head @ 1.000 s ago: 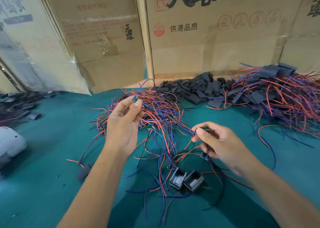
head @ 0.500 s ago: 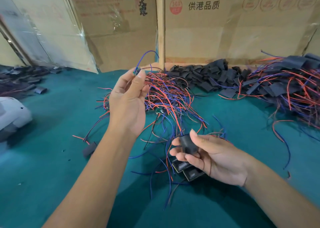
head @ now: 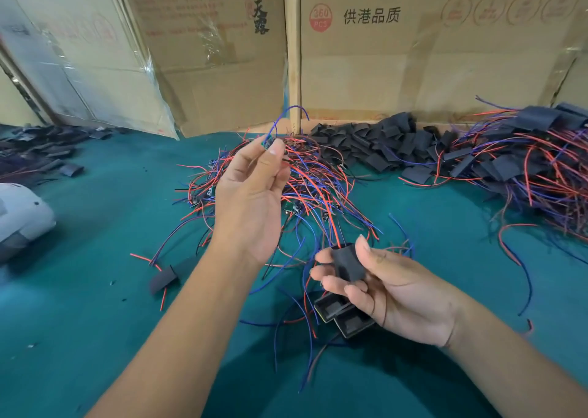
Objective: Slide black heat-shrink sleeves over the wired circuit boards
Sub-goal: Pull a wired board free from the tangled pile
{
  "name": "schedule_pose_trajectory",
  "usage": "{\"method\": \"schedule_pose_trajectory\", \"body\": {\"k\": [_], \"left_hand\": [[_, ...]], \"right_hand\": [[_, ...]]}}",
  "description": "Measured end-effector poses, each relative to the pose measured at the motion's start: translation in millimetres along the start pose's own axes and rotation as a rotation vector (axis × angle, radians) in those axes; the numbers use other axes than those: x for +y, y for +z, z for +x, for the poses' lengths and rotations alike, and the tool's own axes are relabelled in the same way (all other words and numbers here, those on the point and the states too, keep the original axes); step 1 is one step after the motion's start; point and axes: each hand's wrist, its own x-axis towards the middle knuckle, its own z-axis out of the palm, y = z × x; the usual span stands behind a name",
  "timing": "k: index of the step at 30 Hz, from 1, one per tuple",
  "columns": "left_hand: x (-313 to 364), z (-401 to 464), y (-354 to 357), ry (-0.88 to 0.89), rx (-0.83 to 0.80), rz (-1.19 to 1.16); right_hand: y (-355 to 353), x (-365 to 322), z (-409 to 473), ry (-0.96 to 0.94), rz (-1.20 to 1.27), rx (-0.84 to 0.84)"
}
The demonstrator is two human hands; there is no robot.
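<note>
My left hand (head: 251, 195) is raised over the wire pile and pinches a small wired circuit board (head: 266, 141) between thumb and fingertips; a blue wire loops up from it. My right hand (head: 385, 285) holds a black heat-shrink sleeve (head: 347, 263), thumb on top and fingers curled beneath. A tangle of red and blue wired boards (head: 305, 191) lies on the green table (head: 95, 306) behind both hands. Loose black sleeves (head: 381, 145) are heaped at the back.
A pile of sleeved boards (head: 534, 163) lies at the right. Two black open boxes (head: 340, 317) sit under my right hand. A single sleeve (head: 163, 279) lies at the left, a white object (head: 22, 217) at the left edge. Cardboard boxes (head: 413, 51) wall the back.
My left hand lifted the board up out of the wire pile. My right hand let go of the wires it pinched and now holds a black sleeve lower and nearer to me.
</note>
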Motion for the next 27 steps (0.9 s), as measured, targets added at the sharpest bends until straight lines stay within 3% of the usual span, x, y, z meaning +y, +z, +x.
{"method": "schedule_pose_trajectory", "body": {"k": [7,19,22,27], "left_hand": [[-17,-13,8,-0.189,-0.084,0.012],[-38,-32,15,-0.368,-0.177,0.301],[-42,-34,16,-0.365,-0.200,0.400],[-43,-33,12,-0.433,-0.262,0.463]], "right_hand": [[-8,-10,0,-0.181,-0.252,0.147],[-27,-32,-13,-0.621,-1.345,0.592],[-23,-29,-12,-0.714,-1.420,0.613],[-24,-32,-13,-0.688,-1.534,0.651]]}}
